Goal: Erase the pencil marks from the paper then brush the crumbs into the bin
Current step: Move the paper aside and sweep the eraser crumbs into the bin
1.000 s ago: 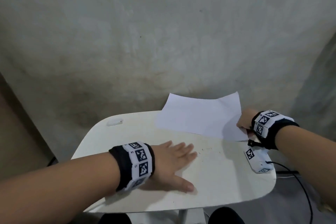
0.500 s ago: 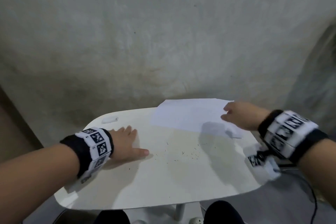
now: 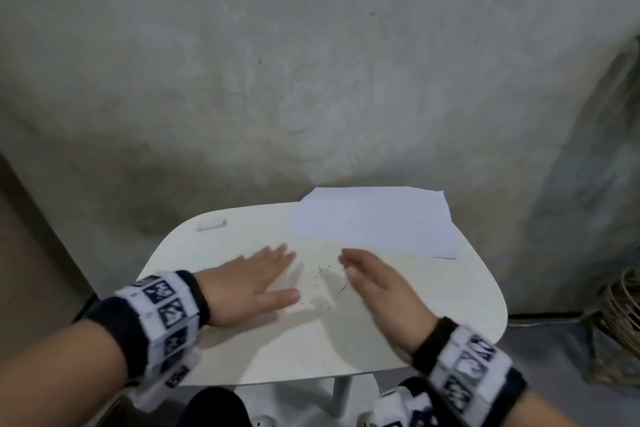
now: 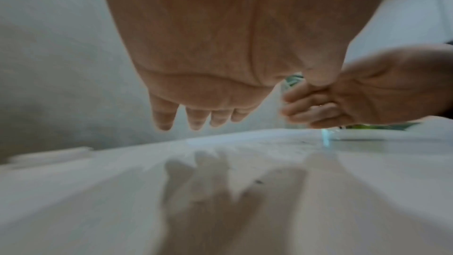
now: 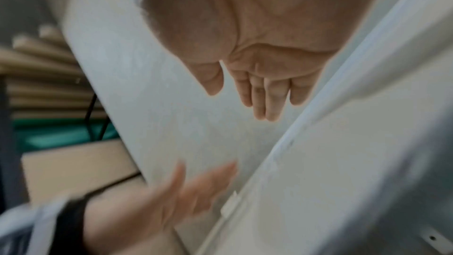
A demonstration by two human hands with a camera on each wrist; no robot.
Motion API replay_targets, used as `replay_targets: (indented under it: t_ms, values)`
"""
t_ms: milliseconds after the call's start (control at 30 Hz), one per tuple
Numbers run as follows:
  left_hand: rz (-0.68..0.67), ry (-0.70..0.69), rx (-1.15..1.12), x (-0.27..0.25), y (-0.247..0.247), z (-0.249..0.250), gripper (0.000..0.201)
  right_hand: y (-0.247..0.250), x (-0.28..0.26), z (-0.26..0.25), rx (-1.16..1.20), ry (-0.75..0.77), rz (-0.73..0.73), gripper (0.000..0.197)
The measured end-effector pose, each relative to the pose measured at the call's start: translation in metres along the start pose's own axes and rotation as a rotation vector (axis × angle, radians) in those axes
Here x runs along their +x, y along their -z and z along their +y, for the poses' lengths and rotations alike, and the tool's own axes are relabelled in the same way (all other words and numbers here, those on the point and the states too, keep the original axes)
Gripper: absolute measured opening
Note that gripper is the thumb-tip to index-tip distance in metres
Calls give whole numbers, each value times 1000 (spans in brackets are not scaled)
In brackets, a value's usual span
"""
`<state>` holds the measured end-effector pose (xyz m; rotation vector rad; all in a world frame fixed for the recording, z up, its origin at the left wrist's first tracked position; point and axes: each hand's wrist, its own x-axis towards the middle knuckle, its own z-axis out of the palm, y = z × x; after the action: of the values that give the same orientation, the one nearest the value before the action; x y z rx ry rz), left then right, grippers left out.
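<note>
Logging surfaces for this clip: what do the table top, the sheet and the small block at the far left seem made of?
Table top: smooth white, probably laminate or plastic; it shows soft reflections.
Sheet: thin matte white paper, lying flat.
Small block: white, rounded, likely a rubber or vinyl eraser; too small to tell.

On the surface (image 3: 433, 305), crumbs (image 3: 325, 284) lie at the centre, between my hands: my left hand (image 3: 254, 283) just left of them, my right hand (image 3: 377, 288) just right. Behind the crumbs, the paper (image 3: 374, 222) overhangs the far edge toward the wall. An eraser (image 3: 212, 224) sits well left of the paper, near the far-left corner.
</note>
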<state>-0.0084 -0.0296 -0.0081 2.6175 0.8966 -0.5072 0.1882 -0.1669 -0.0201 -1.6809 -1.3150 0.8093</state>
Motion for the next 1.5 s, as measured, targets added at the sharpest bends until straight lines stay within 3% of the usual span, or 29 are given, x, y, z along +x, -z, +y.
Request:
replay_targets:
  t_ms: [67,100,200,267,333,400,467,533,600,700,733,800,900,1000,1033,1100,1167,1200,1267,1333,1367,1467,1500]
  values:
    - [27,155,-46,-25,2,-35,152,28,-14,13,-91,-46,118,35]
    - [22,244,-65,-41,1,-48,156,41,-23,24,-273,-120,140,48]
    - [-27,440,-84,-79,-19,-57,155,48,-48,42,-914,-305,69,110]
    - [-72,468,-145,-81,-39,-32,161,26,-48,38,-999,-243,23,133]
    - [-44,383,-185,-66,-59,6,164,-3,-39,31,-972,-124,-41,129]
    - [35,201,-244,-44,-73,40,154,-29,-28,23,-863,19,-64,105]
    - [96,41,-358,-32,-67,61,138,-35,-19,8,-591,67,-146,71]
    - [192,22,-380,-35,-56,54,125,-20,-20,-2,-309,45,-97,60]
    - [278,127,-324,-52,-51,29,123,6,-35,4,-392,43,-78,67]
    - [186,425,-206,-89,-55,-8,137,37,-66,40,-931,-2,-138,115]
    - [107,515,-179,-98,-57,-13,145,39,-78,50,-993,-67,-202,107]
    - [-9,580,-194,-102,-62,-7,163,29,-94,62,-1016,24,-170,69]
    - [0,384,-205,-77,-74,20,157,0,-81,53,-1062,232,-358,63]
    - [55,96,-274,-47,-61,53,144,-28,-48,6,-1164,267,-470,81]
    - [92,52,-303,-43,-53,56,141,-30,-36,-7,-1151,354,-434,87]
    - [198,40,-316,-48,-36,48,129,-20,-29,-22,-1073,399,-424,95]
    - [269,86,-328,-66,-25,28,124,-4,-38,-31,-1142,346,-460,87]
    - [257,126,-326,-78,-23,16,129,0,-43,-20,-1147,317,-489,77]
    - [161,221,-250,-94,-21,-3,143,-2,-56,11,-1168,399,-494,62]
    - [74,259,-148,-93,-23,-11,152,-5,-57,25,-1225,452,-595,60]
    - [44,249,-115,-87,-24,-11,154,-9,-51,15,-1255,407,-631,64]
    - [-34,204,-60,-68,-23,-7,158,-11,-19,-23,-1298,250,-683,102]
    - [-48,208,-36,-64,-21,-10,159,-6,-9,-31,-1309,196,-675,103]
